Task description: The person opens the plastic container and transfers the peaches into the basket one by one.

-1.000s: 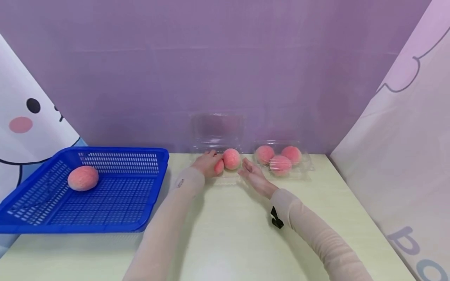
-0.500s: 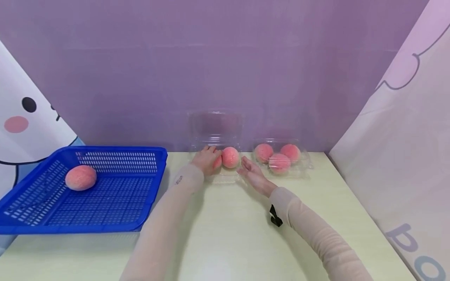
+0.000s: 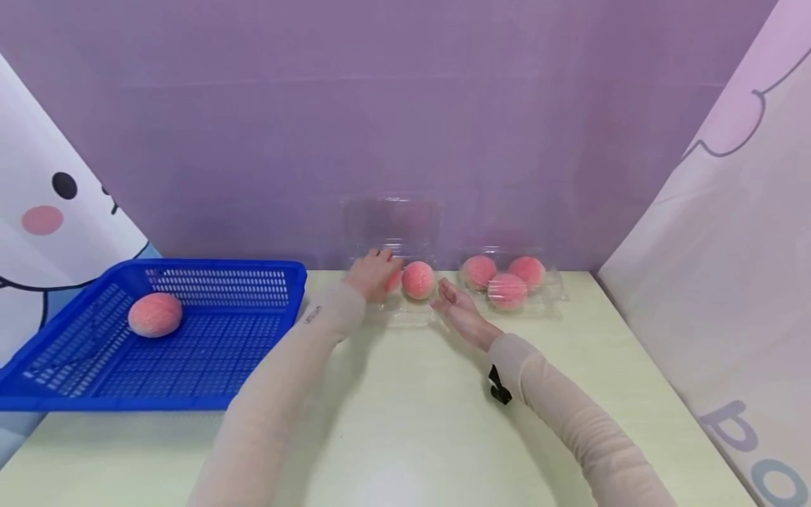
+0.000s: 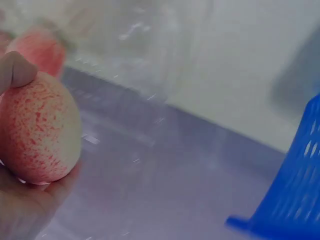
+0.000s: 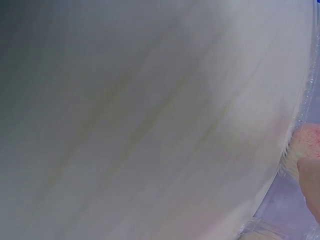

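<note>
The held peach [image 4: 42,130] is at the left side of the open clear box [image 3: 408,319] (whether it touches the base is hidden), gripped by the left hand [image 3: 372,274], its long axis seemingly near upright in the left wrist view, with no stem showing which way it points. Seating it beside the second peach [image 3: 418,280] looks like the step in hand, and would call for easing the grip without nudging that neighbour. The right hand [image 3: 460,313], fingers loosely extended, is by the box's right side.
</note>
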Demonstrator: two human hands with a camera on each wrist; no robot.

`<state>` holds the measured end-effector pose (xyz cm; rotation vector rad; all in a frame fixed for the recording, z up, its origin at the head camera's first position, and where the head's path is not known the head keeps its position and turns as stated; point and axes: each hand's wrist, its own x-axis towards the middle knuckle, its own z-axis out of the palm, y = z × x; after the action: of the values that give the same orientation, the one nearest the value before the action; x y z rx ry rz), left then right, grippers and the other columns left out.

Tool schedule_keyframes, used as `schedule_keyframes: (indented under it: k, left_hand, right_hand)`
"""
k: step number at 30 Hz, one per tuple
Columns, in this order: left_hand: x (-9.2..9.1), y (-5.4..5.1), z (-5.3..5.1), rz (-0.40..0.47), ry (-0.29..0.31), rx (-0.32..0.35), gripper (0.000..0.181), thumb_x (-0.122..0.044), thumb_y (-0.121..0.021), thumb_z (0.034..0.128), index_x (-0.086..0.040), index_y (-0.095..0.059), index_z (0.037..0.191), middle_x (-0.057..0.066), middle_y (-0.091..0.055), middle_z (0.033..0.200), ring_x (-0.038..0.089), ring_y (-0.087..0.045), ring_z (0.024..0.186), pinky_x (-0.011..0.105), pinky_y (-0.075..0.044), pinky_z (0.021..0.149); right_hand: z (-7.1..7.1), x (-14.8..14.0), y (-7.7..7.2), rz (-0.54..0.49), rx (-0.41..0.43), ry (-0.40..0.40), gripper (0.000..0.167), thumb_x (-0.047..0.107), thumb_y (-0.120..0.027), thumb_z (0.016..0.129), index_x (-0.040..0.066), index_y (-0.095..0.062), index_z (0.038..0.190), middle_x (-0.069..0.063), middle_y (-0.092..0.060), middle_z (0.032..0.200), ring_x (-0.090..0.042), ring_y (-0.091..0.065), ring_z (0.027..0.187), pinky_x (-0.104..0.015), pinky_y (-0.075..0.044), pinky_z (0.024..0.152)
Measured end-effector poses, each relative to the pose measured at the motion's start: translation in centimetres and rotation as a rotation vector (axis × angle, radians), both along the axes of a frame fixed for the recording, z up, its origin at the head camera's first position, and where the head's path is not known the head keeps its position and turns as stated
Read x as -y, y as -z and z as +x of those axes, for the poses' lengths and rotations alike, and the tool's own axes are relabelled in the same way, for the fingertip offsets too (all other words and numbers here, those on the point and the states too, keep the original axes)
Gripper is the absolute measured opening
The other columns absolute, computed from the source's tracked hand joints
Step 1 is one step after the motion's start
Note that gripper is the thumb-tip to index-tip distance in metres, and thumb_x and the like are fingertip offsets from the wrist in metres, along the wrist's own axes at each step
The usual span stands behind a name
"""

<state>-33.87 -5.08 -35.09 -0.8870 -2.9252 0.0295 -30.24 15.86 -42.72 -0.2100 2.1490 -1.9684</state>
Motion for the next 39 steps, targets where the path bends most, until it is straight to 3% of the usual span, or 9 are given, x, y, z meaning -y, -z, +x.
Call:
schedule_keyframes:
  k: [3,10,14,18,23,28,33,39]
  left_hand:
    - [-0.4,-1.6,0.8,-0.019,0.009,-0.008,0.065,-0.021,-0.077,0.0672,-0.014,-0.048,0.126,0.011,-0.048,0.120,0.032,-0.046,0.112,0.048,-0.051,0.082]
    - [-1.3,-5.6,3.5,-0.096,-0.017,0.054,0.076,-0.021,-0.078,0.0683,-0.018,-0.040,0.135,0.009,-0.042,0.130,0.030,-0.041,0.118,0.047,-0.048,0.089]
    - [-0.6,-6.8,5.3,-0.094,0.011,0.053,0.077,-0.021,-0.079,0.0676,-0.018,-0.041,0.134,0.010,-0.041,0.132,0.031,-0.040,0.120,0.046,-0.048,0.089]
    - [1.1,-7.3,7.0,-0.074,0.027,0.051,0.073,-0.018,-0.078,0.0686,-0.018,-0.042,0.132,0.010,-0.041,0.132,0.031,-0.039,0.120,0.045,-0.049,0.089]
    - [4.7,-7.3,8.5,-0.002,0.059,-0.016,0.069,-0.012,-0.077,0.0654,-0.015,-0.047,0.127,0.011,-0.046,0.124,0.031,-0.044,0.112,0.044,-0.052,0.081]
    - [9.5,-7.0,9.2,0.053,0.045,-0.069,0.072,-0.011,-0.079,0.0630,-0.013,-0.047,0.128,0.013,-0.047,0.123,0.034,-0.044,0.111,0.048,-0.053,0.077]
    - [14.5,-6.6,9.3,0.089,-0.009,-0.125,0.073,-0.013,-0.080,0.0628,-0.013,-0.047,0.127,0.015,-0.043,0.129,0.036,-0.039,0.116,0.054,-0.051,0.079]
    - [20.8,-5.7,9.6,0.120,-0.135,-0.129,0.074,-0.013,-0.079,0.0649,-0.011,-0.044,0.130,0.017,-0.040,0.131,0.039,-0.035,0.118,0.061,-0.047,0.080]
  right_hand:
    - [-0.2,-0.2,0.0,0.006,0.002,0.000,0.069,0.007,-0.048,0.093,0.002,-0.004,0.146,-0.012,-0.005,0.154,-0.025,-0.009,0.142,-0.037,-0.014,0.115]
    - [0.2,-0.6,-0.7,-0.030,0.016,-0.014,0.069,0.005,-0.046,0.093,-0.001,-0.001,0.145,-0.015,-0.001,0.153,-0.028,-0.005,0.142,-0.038,-0.012,0.115]
    - [-0.2,-0.8,0.0,-0.034,0.007,0.010,0.068,0.004,-0.046,0.093,-0.001,-0.002,0.145,-0.015,-0.002,0.154,-0.027,-0.006,0.142,-0.037,-0.014,0.115]
    - [-0.4,-0.7,0.3,-0.025,-0.005,0.016,0.069,0.005,-0.047,0.093,-0.001,-0.003,0.145,-0.015,-0.003,0.153,-0.028,-0.008,0.142,-0.038,-0.014,0.115]
    - [-0.3,-0.6,0.2,-0.004,-0.001,-0.002,0.069,0.006,-0.046,0.094,0.000,-0.002,0.146,-0.014,-0.002,0.154,-0.027,-0.007,0.142,-0.038,-0.013,0.115]
    - [-0.5,-0.7,0.4,0.004,0.005,-0.011,0.068,0.007,-0.045,0.094,0.003,-0.001,0.146,-0.012,-0.001,0.154,-0.026,-0.006,0.142,-0.038,-0.012,0.115]
    - [-0.7,-0.6,0.6,0.010,0.007,-0.014,0.069,0.009,-0.046,0.095,0.005,-0.001,0.147,-0.010,-0.001,0.154,-0.024,-0.005,0.142,-0.037,-0.012,0.115]
    - [-0.7,-0.3,0.6,0.007,0.012,-0.017,0.069,0.007,-0.046,0.094,0.004,-0.002,0.147,-0.011,-0.002,0.154,-0.025,-0.007,0.142,-0.038,-0.013,0.115]
